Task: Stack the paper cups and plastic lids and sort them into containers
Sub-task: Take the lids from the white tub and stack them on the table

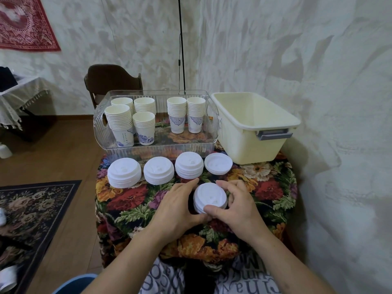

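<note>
Both hands, left hand (177, 205) and right hand (235, 205), curl their fingers around a short stack of white plastic lids (210, 198) on the floral-clothed bench (273, 187), squaring it up. Paper cup stacks already fill the clear ribbed tray (157, 145). Next, I judge, the lids go into the cream plastic tub (250, 143).

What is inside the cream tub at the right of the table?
The cream tub shows only bare inner walls; no lids or cups are visible in it. Its near wall hides the floor close to the camera, so anything lying low there cannot be seen.
</note>
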